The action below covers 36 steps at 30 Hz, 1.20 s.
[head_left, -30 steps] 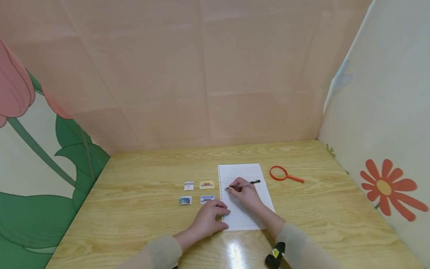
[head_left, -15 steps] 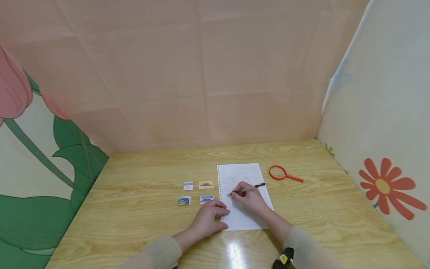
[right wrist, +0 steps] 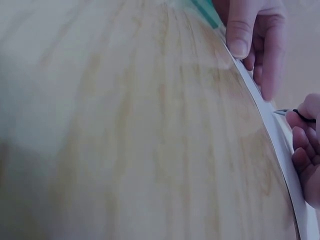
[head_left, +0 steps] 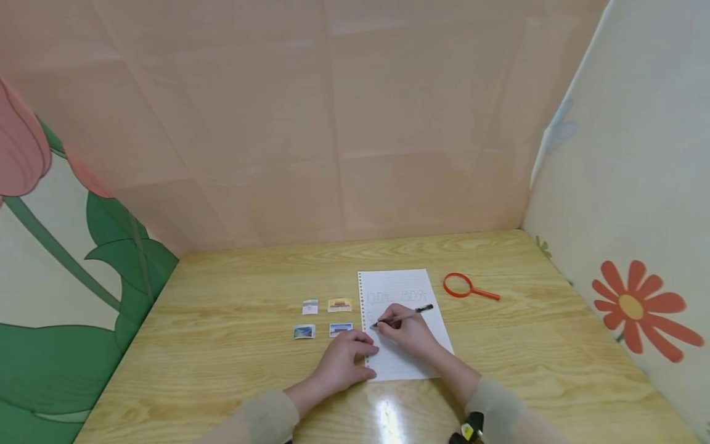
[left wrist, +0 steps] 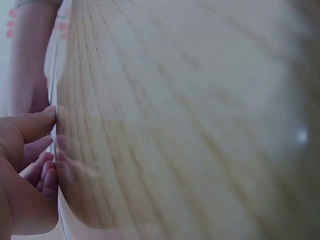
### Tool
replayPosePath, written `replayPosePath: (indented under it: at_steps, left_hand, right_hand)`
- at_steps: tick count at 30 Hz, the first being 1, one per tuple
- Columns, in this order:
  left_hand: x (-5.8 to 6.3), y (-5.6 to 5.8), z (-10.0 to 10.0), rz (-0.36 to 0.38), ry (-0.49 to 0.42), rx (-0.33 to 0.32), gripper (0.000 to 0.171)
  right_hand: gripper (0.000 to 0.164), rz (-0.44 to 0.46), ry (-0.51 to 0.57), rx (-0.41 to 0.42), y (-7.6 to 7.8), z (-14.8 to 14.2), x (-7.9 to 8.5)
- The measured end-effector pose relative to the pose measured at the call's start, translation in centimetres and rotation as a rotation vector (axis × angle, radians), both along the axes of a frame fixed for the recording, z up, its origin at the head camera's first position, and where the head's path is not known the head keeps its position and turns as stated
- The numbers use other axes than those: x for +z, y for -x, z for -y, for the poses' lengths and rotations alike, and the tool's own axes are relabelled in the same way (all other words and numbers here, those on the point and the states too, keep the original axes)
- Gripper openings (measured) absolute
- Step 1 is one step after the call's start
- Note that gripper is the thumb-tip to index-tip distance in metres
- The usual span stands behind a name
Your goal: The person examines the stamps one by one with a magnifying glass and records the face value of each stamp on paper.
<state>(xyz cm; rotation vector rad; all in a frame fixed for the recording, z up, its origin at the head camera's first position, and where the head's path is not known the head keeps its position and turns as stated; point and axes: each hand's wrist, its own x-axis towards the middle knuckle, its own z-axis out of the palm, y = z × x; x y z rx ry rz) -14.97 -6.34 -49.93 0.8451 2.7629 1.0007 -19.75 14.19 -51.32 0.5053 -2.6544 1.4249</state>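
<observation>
Pinching the pen (head_left: 411, 314), the right hand (head_left: 409, 335) held it to the lined sheet (head_left: 396, 362) on the table (head_left: 238, 336); the left hand (head_left: 345, 359), fingers relaxed, touched the sheet's left edge. Too light a press (fingertips only, it seemed) risked a skid and spoiled stroke.

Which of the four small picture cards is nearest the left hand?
The lower-right card in the head view, blue-edged: it lies right by the left hand. The other three cards are farther from that hand.
</observation>
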Motion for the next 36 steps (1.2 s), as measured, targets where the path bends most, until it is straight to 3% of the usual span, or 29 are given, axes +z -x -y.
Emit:
replayPosePath:
  at_steps: [20, 28, 36]
  left_hand:
    - [0.0, 0.0, 0.1, -0.008, 0.004, -0.010, 0.040]
    - [0.0, -0.1, 0.1, 0.010, 0.000, -0.002, 0.040]
    - [0.0, 0.0, 0.1, -0.006, 0.010, -0.011, 0.041]
  right_hand:
    - [0.009, -0.006, 0.032, -0.069, 0.6, 0.5, -0.2]
    - [0.011, 0.058, 0.124, -0.109, 0.8, 0.1, -0.2]
    - [0.011, 0.041, 0.099, -0.162, 1.1, -0.5, -0.2]
